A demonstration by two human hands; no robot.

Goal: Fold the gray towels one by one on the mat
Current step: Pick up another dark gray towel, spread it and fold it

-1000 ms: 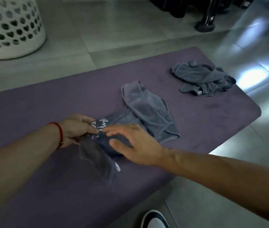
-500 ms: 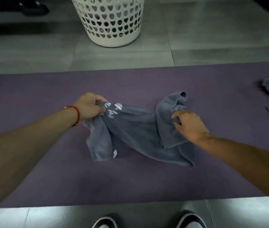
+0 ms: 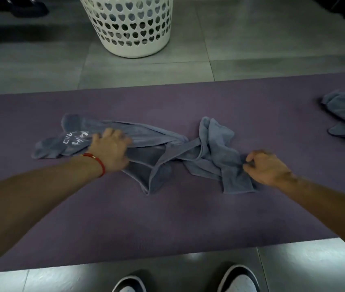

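Stretching left-right across mat (image 3: 167,218), gray towel (image 3: 167,148) lies between hands: left hand (image 3: 110,152) grips its left part, right hand (image 3: 266,168) pinches its right end.

Both arms reach forward; left hand (image 3: 109,150) fingers curled gripping, right hand (image 3: 267,168) fingers pinching.
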